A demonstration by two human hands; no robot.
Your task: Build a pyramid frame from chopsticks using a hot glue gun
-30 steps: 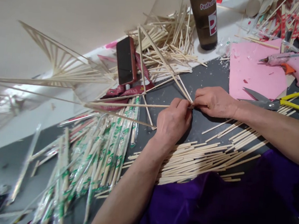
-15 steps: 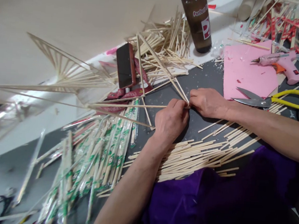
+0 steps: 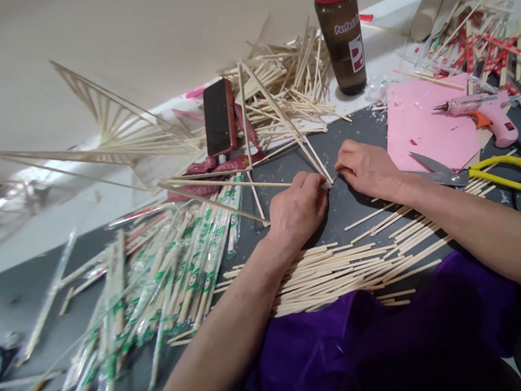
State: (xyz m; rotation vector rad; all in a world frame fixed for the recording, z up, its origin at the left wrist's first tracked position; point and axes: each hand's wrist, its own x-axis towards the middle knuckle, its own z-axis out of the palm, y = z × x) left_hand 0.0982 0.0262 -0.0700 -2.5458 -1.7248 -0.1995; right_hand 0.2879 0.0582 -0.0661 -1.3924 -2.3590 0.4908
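Observation:
A star-like frame of joined wooden chopsticks [image 3: 300, 139] reaches from the middle of the table toward the left. My left hand [image 3: 298, 208] is closed on it, thumb and fingers pinching the corner where several sticks meet. Just right of that corner is my right hand [image 3: 367, 168], its fingertips pressed together and a small gap from the joint. Whether a thin bit of something sits in those fingertips is too small to tell. Loose bare chopsticks [image 3: 326, 280] lie in rows below both hands, near the purple clothing [image 3: 307, 339].
Chopsticks in green-printed wrappers [image 3: 195, 257] cover the left front. A phone [image 3: 217, 117] leans beyond the frame, near a stick pile [image 3: 294, 70] and a bottle [image 3: 342, 44]. At right lie yellow-handled scissors [image 3: 504, 171], a pink glue gun [image 3: 487, 112] and a pink sheet [image 3: 418, 133].
My right hand has drawn slightly right and up, away from the corner it was touching. My left hand keeps its hold on the frame. The view has shifted a little.

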